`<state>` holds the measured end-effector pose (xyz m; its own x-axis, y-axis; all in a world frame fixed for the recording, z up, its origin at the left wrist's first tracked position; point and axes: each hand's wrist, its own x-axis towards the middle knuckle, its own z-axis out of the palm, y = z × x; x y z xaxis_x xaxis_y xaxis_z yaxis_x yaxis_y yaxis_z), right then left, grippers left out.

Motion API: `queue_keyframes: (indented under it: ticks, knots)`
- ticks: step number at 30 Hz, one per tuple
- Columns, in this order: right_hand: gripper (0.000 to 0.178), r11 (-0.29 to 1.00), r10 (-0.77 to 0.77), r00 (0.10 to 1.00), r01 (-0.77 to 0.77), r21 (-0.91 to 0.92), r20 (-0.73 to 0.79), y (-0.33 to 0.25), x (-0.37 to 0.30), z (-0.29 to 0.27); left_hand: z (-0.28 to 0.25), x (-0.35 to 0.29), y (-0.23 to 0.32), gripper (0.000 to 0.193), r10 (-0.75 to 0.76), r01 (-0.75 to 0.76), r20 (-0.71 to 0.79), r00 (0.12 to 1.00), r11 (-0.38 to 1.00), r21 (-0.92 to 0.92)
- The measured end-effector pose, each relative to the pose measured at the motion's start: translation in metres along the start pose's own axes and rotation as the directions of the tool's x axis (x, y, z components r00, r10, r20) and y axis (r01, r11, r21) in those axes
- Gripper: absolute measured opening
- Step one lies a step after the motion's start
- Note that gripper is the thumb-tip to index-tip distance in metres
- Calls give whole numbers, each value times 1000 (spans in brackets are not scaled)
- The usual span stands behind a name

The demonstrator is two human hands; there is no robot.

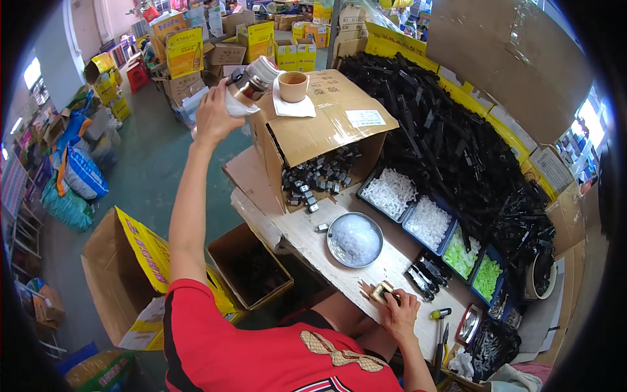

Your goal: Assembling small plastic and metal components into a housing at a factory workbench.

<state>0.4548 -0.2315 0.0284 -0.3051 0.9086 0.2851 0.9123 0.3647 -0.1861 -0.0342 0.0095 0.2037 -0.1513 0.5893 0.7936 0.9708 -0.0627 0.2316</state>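
Nearest, the right hand (398,308) rests on the wooden worktop (307,232), its fingers closed over a small tan block (381,291) at the table's near edge. Just beyond it sits a round metal dish (354,239) filled with a heap of small clear pieces. To its right runs a row of dark trays: two trays of white parts (392,193) (428,222), then two trays of bright green parts (462,256) (488,277), with a few black clips (426,276) lying loose in front of them. Under the table's left side stands an open brown carton (251,264) holding dark pieces. Farther back, a large cardboard box (320,127) lies on its side, open toward the person, spilling small black-and-silver parts (319,179) onto the worktop. On its top stands a paper cup (292,85) on a white napkin (292,106); I cannot see what is inside. The left hand (214,117), arm stretched out, is wrapped around a metal flask (247,88), tilted with its mouth toward the cup. Behind the trays rises a big heap of black plastic strips (450,144).
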Motion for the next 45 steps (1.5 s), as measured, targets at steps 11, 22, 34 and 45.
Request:
queue_keyframes:
  ticks: [11, 22, 34, 45]
  knots:
    - [33, 1000, 5, 1000, -5, 27, -6, -4, 1, -5, 4, 51, -14, 85, 247, -269, 137, 959, 947, 177]
    - [34, 1000, -7, 1000, 7, 17, -5, -2, 1, -6, 2, 63, -4, 85, 323, -361, 172, 931, 887, 289]
    - [33, 1000, -5, 1000, 5, 26, -12, -5, 2, -7, 3, 65, -6, 85, 280, -330, 188, 941, 881, 340]
    - [31, 999, -4, 1000, 4, 33, -27, -1, 1, -5, 9, 58, 0, 86, 227, -289, 210, 951, 893, 345]
